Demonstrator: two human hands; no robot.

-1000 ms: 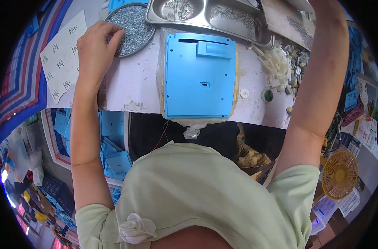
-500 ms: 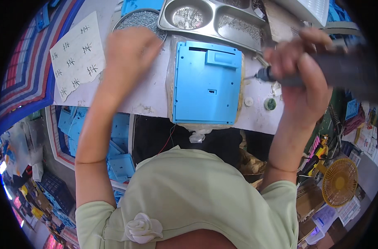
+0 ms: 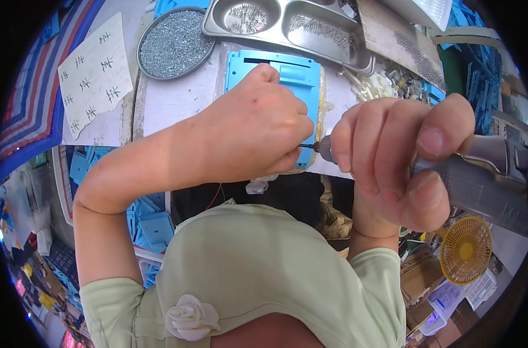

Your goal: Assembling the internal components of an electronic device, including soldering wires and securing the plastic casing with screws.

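A light blue plastic panel (image 3: 303,94) lies flat on the worktable before me, partly covered by my left hand. My left hand (image 3: 255,127) is closed over its middle, knuckles up; the fingertips and whatever they pinch are hidden beneath. In my right hand (image 3: 386,156) is a dark grey electric screwdriver (image 3: 478,188), held level with its bit pointing left. The bit's tip reaches the fingers of my left hand, above the panel's lower right part. A round metal dish (image 3: 176,43) of small silvery screws stands beyond my left forearm.
A steel compartment tray (image 3: 281,36) with small screws sits at the back. White plastic pieces (image 3: 371,86) lie right of the panel. Marked paper (image 3: 96,75) rests at left. Blue panels (image 3: 154,223) fill a box below the table's left edge. A yellow fan (image 3: 465,250) stands lower right.
My left hand has come from the screw dish down and right onto the panel. The screwdriver has moved lower and closer, its bit now at my left fingers. The whole view has shifted slightly.
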